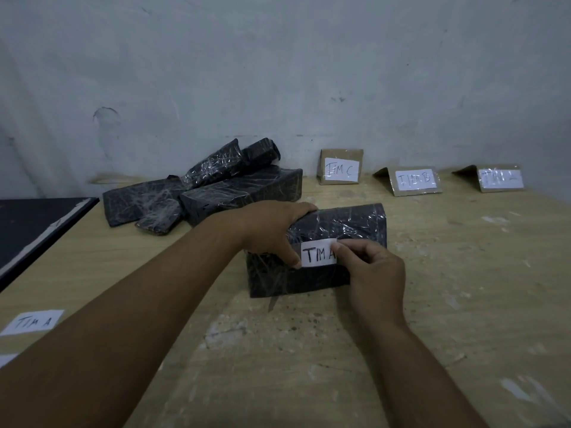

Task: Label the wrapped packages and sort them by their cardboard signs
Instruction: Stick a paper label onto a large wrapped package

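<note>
Left hand (272,230) grips the near end of one black wrapped package (315,251) on the wooden table (463,273), thumb on the white "TIM A" label (318,253). Right hand (370,273) pinches the label's right edge. Beyond the hands: three cardboard signs (340,167), and left of them a pile of about four wrapped packages (200,193). Two loose labels (32,322) lie left of the left forearm.
</note>
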Available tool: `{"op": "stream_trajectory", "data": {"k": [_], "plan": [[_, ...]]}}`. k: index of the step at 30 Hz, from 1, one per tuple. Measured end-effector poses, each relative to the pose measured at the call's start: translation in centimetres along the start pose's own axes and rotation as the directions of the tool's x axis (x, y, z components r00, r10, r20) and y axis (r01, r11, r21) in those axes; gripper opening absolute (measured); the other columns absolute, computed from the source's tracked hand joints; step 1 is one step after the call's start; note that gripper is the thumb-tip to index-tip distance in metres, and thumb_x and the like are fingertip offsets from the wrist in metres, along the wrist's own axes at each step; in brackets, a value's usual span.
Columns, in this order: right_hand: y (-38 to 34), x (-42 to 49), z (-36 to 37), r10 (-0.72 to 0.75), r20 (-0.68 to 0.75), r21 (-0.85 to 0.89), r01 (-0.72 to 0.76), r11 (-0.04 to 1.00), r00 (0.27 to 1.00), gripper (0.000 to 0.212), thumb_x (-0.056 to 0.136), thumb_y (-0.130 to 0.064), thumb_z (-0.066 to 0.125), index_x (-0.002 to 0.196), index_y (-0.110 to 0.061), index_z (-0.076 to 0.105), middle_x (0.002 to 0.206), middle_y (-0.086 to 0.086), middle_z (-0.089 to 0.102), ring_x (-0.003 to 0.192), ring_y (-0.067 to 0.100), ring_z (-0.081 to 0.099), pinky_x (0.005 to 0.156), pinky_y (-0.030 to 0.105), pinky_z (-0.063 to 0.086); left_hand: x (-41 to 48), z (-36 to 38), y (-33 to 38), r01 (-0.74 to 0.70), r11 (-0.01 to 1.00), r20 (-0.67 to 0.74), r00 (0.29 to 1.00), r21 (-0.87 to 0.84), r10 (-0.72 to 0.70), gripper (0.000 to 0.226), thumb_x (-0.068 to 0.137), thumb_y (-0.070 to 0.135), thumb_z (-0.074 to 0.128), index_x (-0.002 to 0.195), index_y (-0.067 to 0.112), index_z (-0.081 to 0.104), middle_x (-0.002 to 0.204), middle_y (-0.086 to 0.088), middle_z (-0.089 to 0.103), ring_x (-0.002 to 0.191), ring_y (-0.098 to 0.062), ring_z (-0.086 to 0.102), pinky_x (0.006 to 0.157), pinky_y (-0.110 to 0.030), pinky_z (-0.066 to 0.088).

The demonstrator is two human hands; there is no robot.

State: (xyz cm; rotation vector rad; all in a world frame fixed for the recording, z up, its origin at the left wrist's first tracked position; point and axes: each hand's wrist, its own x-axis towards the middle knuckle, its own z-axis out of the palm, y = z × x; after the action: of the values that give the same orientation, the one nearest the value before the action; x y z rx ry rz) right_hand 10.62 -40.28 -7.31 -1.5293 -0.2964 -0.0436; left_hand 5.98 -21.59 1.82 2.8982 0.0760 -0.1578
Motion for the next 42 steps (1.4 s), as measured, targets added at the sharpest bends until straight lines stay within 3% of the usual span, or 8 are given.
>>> {"op": "stream_trajectory", "data": {"k": [5, 13, 19, 23, 25, 28, 36, 42], "plan": [[0.3, -0.2, 0.9, -0.035, -0.065, -0.022, 0.033, 0.999, 0.997, 0.005, 0.082, -0.018, 0.080, 0.081, -0.021, 0.077, 0.086, -0.002, 0.074, 0.082, 0.014, 0.072, 0.069, 0.033, 0.062, 0.0, -0.3, 0.0, 0.043, 0.999, 0.034, 0.999, 0.017, -0.043, 0.119, 0.069, 0.046, 0.088, 0.158, 0.039, 0.009, 0.159, 0.003, 0.038, 0.139, -0.024, 0.041, 0.110, -0.037, 0.036], [-0.2, 0.0, 0.4, -0.077, -0.152, -0.112, 0.061, 0.992, 0.985, 0.009, 0.083, -0.018, 0.079, 0.077, -0.020, 0.073, 0.077, -0.005, 0.071, 0.070, 0.007, 0.066, 0.057, 0.013, 0.050, -0.2, -0.4, -0.3, 0.039, 0.999, 0.035, 0.999, 0.005, -0.039, 0.117, 0.070, 0.050, 0.086, 0.157, 0.044, 0.009, 0.157, 0.004, 0.041, 0.136, -0.024, 0.044, 0.110, -0.040, 0.038], [0.2, 0.1, -0.6, -0.037, -0.266, -0.170, -0.009, 0.985, 0.963, 0.010, 0.088, -0.023, 0.074, 0.086, -0.019, 0.065, 0.093, -0.001, 0.065, 0.085, 0.022, 0.065, 0.069, 0.024, 0.050, -0.5, -0.4, -0.4, 0.036, 0.998, 0.032, 0.999, -0.044, -0.034, 0.109, 0.070, 0.048, 0.087, 0.155, 0.036, 0.020, 0.148, 0.004, 0.050, 0.128, -0.022, 0.050, 0.105, -0.039, 0.043], [0.3, -1.4, 0.2, -0.112, -0.188, -0.467, 0.012, 0.884, 0.976, 0.070, 0.075, -0.047, 0.082, 0.128, -0.017, 0.047, 0.130, 0.004, 0.039, 0.118, 0.021, 0.041, 0.100, 0.037, 0.043, -0.5, -0.4, -0.3, 0.053, 0.998, 0.039, 0.998, 0.017, -0.054, 0.090, 0.068, 0.053, 0.086, 0.139, 0.026, 0.039, 0.137, 0.000, 0.057, 0.117, -0.022, 0.055, 0.098, -0.042, 0.049], [0.1, -1.6, 0.7, -0.058, -0.170, -0.536, -0.043, 0.843, 0.984, 0.109, 0.064, -0.062, 0.083, 0.146, -0.014, 0.031, 0.145, 0.012, 0.031, 0.132, 0.027, 0.033, 0.111, 0.051, 0.035, -0.5, -0.5, -0.3, 0.049, 0.998, 0.052, 0.997, 0.042, -0.052, 0.094, 0.066, 0.056, 0.086, 0.140, 0.025, 0.037, 0.138, -0.001, 0.056, 0.117, -0.023, 0.054, 0.098, -0.042, 0.049], [-0.2, -1.5, 1.0, 0.005, -0.098, -0.596, -0.063, 0.801, 0.995, 0.138, 0.055, -0.077, 0.077, 0.156, -0.012, 0.007, 0.155, 0.015, 0.022, 0.144, 0.032, 0.024, 0.117, 0.053, 0.026, -0.5, -0.8, -0.3, 0.045, 0.998, 0.078, 0.996, 0.055, -0.049, 0.106, 0.065, 0.055, 0.087, 0.148, 0.023, 0.029, 0.144, -0.002, 0.051, 0.123, -0.024, 0.051, 0.100, -0.040, 0.047], [-0.3, -1.8, 1.7, 0.049, -0.029, -0.691, -0.055, 0.721, 0.998, 0.163, 0.040, -0.091, 0.068, 0.155, -0.012, -0.016, 0.161, 0.014, 0.006, 0.150, 0.032, 0.009, 0.120, 0.053, 0.016, -0.2, -1.5, -0.1, 0.063, 0.998, 0.152, 0.986, 0.008, -0.063, 0.103, 0.066, 0.040, 0.091, 0.148, 0.023, 0.030, 0.142, 0.000, 0.053, 0.122, -0.021, 0.053, 0.102, -0.042, 0.049], [0.0, -1.6, 1.9, 0.007, -0.076, -0.661, -0.055, 0.748, 0.997, 0.163, 0.036, -0.088, 0.074, 0.156, -0.013, -0.008, 0.156, 0.016, 0.016, 0.146, 0.033, 0.017, 0.119, 0.055, 0.020, -0.2, -1.5, 0.0, 0.052, 0.999, 0.129, 0.990, -0.008, -0.050, 0.091, 0.065, 0.039, 0.091, 0.138, 0.027, 0.039, 0.136, 0.002, 0.057, 0.119, -0.021, 0.055, 0.100, -0.044, 0.050]]}}
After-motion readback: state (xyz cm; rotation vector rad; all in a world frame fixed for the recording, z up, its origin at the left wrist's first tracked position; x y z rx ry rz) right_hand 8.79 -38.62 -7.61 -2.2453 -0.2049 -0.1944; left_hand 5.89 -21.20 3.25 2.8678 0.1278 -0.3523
